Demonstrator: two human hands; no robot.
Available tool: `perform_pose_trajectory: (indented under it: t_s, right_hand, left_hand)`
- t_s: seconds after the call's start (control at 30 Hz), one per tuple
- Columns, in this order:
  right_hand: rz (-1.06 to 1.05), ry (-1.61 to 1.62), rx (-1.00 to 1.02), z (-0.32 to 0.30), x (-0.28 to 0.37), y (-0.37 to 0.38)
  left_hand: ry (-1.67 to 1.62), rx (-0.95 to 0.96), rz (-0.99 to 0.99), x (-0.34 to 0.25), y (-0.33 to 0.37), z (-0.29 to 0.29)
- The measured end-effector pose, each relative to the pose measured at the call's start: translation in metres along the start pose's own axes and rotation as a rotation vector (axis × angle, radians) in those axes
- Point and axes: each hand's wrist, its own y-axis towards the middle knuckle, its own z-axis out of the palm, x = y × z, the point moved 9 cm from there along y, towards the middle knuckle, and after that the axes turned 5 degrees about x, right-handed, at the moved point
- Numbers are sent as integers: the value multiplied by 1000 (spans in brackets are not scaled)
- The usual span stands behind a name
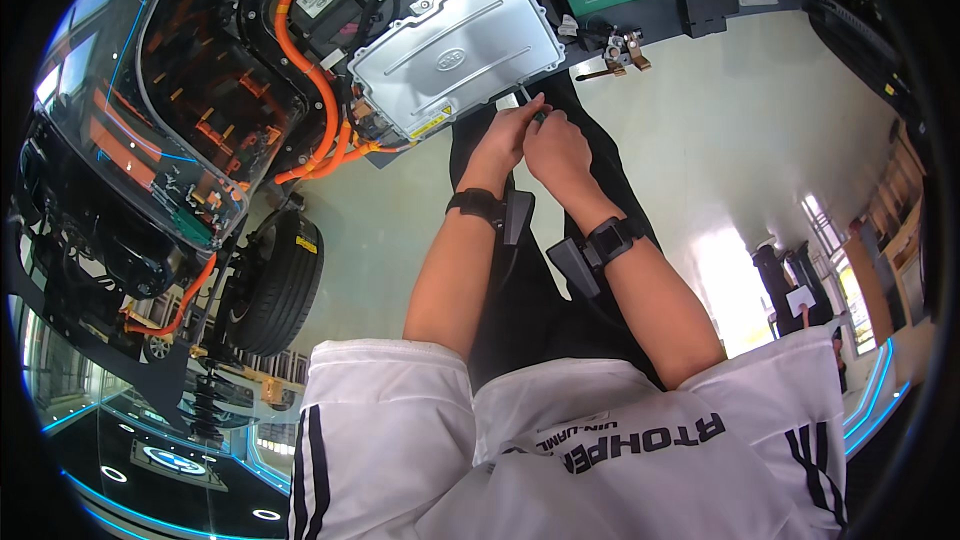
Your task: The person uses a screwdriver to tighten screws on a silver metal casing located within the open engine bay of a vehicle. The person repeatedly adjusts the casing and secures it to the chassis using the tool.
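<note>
Tool (527,100) between both hands (530,140)

Both bare forearms reach far, converging. Left hand (500,140) and right hand (556,148) touch side by side, fingers curled and pinched together at their far tips. Black band on each wrist, palms facing down.

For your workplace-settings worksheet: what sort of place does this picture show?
Probably a vehicle training workshop or showroom: a cutaway car chassis with orange cables, a silver finned control box, and an exposed tyre on a glossy floor.
</note>
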Motion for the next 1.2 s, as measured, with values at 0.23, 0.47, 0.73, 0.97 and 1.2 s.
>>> perform_pose_trajectory:
  t_s: [0.23,0.47,0.73,0.97,1.2]
  right_hand:
    - [297,835,217,34,-36,12]
    - [-224,-397,-7,6,34,-16]
    - [-23,40,1,0,-39,54]
    - [26,-8,120,0,-18,48]
    - [-158,-234,-54,6,-19,60]
  left_hand:
    - [-65,153,-8,-3,6,13]
    - [-57,47,-42,13,23,-34]
    - [305,-613,750,-107,-151,-93]
    - [362,-1492,1281,-169,-411,-151]
    - [336,-1554,1206,-181,-424,-195]
